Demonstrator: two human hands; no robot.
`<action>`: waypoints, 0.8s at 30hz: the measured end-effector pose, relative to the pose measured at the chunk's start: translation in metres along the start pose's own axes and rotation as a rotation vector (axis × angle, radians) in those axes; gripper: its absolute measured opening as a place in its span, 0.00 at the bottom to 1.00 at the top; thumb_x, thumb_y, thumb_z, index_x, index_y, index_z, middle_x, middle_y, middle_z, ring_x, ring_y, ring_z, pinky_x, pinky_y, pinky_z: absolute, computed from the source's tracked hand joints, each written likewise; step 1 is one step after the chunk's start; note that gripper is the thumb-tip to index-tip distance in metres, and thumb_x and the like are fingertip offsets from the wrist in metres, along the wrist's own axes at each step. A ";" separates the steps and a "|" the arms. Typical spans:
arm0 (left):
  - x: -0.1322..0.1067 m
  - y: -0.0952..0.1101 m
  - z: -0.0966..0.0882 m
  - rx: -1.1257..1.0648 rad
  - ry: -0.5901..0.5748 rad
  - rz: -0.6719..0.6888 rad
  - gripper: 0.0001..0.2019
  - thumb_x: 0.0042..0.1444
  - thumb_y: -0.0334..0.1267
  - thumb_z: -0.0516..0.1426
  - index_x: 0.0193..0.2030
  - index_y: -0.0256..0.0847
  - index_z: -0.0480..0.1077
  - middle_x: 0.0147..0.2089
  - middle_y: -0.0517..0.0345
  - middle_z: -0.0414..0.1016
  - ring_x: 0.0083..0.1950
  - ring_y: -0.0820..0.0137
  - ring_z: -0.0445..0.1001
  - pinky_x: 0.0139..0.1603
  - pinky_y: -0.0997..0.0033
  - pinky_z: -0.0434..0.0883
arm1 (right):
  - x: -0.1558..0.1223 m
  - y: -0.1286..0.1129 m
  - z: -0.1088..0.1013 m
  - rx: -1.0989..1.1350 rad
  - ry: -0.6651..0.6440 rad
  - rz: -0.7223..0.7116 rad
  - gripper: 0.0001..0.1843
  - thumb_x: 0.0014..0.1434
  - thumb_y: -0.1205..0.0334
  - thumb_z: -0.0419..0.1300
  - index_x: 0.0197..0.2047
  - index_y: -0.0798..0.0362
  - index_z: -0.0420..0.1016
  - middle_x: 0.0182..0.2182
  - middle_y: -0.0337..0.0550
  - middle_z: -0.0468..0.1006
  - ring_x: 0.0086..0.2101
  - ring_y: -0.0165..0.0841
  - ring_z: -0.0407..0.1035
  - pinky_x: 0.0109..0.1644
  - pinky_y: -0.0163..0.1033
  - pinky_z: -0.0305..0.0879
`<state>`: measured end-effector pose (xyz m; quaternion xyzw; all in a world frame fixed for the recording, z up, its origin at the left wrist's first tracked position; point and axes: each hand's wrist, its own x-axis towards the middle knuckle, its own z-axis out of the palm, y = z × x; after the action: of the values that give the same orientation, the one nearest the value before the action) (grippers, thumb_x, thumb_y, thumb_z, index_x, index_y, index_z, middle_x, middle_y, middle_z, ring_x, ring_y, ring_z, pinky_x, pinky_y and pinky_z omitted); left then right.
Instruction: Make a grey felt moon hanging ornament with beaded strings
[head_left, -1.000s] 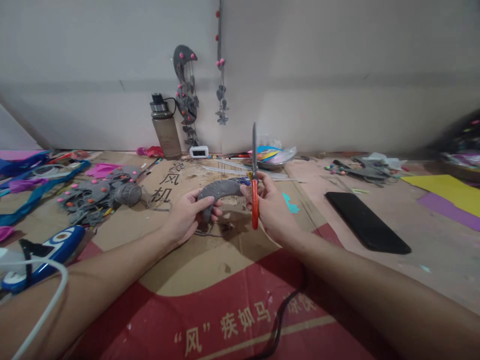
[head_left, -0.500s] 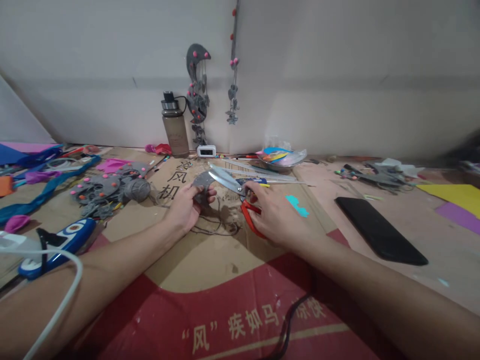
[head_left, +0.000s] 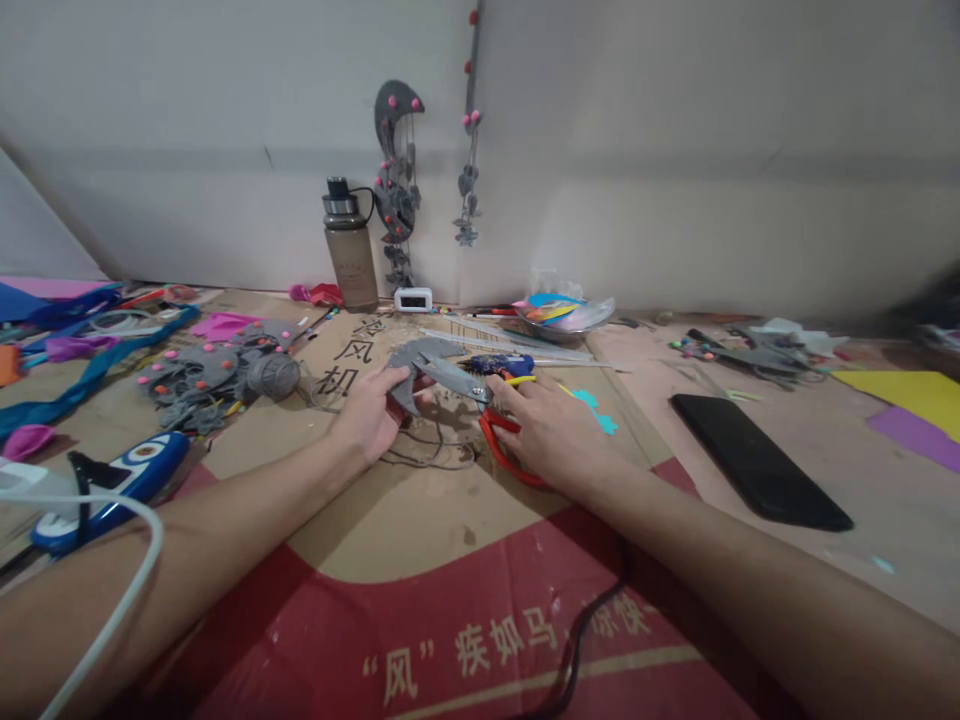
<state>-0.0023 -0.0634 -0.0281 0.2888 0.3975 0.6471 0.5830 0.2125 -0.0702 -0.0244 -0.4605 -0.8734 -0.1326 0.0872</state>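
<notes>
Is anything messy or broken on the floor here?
Nothing looks broken. Grey felt shapes lie heaped untidily at the left, and a black cord snakes loose across the red cardboard by the right arm.

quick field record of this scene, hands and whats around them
left hand: grips a grey felt crescent
right hand: holds red-handled scissors, blades at the felt
surface: printed cardboard sheet
left side: grey felt pieces with pink dots, blue glue gun
back wall: water bottle, small clock, hanging felt mobile
right side: black phone, yellow sheet
</notes>
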 end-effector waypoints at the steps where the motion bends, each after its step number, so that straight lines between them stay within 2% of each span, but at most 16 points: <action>1: 0.000 0.000 -0.001 -0.010 -0.007 -0.010 0.07 0.52 0.27 0.55 0.37 0.31 0.72 0.36 0.49 0.78 0.35 0.68 0.77 0.28 0.73 0.75 | 0.000 0.001 0.001 0.004 -0.003 0.000 0.28 0.61 0.55 0.52 0.62 0.54 0.58 0.42 0.53 0.76 0.46 0.44 0.65 0.46 0.42 0.60; 10: 0.001 0.001 -0.002 -0.033 0.039 -0.056 0.08 0.54 0.27 0.52 0.34 0.31 0.72 0.30 0.51 0.77 0.32 0.70 0.77 0.25 0.78 0.71 | 0.000 -0.004 -0.006 -0.058 -0.047 -0.004 0.28 0.62 0.58 0.51 0.63 0.55 0.56 0.43 0.57 0.75 0.46 0.45 0.66 0.48 0.44 0.59; 14: 0.002 0.000 -0.003 -0.034 0.047 -0.050 0.06 0.53 0.27 0.53 0.32 0.31 0.72 0.30 0.50 0.77 0.32 0.70 0.77 0.25 0.78 0.71 | -0.001 -0.006 -0.004 -0.061 -0.051 -0.009 0.27 0.62 0.59 0.51 0.63 0.55 0.56 0.41 0.56 0.76 0.44 0.45 0.67 0.46 0.43 0.60; 20: 0.003 -0.001 -0.002 0.019 0.023 -0.026 0.07 0.53 0.28 0.52 0.34 0.31 0.71 0.31 0.49 0.77 0.32 0.70 0.77 0.25 0.77 0.69 | -0.001 -0.004 -0.002 0.063 -0.064 0.063 0.23 0.61 0.58 0.51 0.60 0.48 0.61 0.38 0.49 0.78 0.38 0.41 0.70 0.36 0.38 0.59; 24: 0.002 -0.001 0.000 0.051 0.013 -0.001 0.07 0.53 0.29 0.53 0.34 0.31 0.71 0.31 0.49 0.77 0.31 0.70 0.76 0.24 0.77 0.67 | 0.001 -0.004 -0.001 0.216 -0.003 0.130 0.21 0.61 0.57 0.50 0.58 0.46 0.63 0.38 0.46 0.79 0.34 0.38 0.71 0.34 0.37 0.57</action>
<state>-0.0022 -0.0610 -0.0290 0.2990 0.4179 0.6384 0.5731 0.2087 -0.0722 -0.0237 -0.5044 -0.8509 -0.0311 0.1433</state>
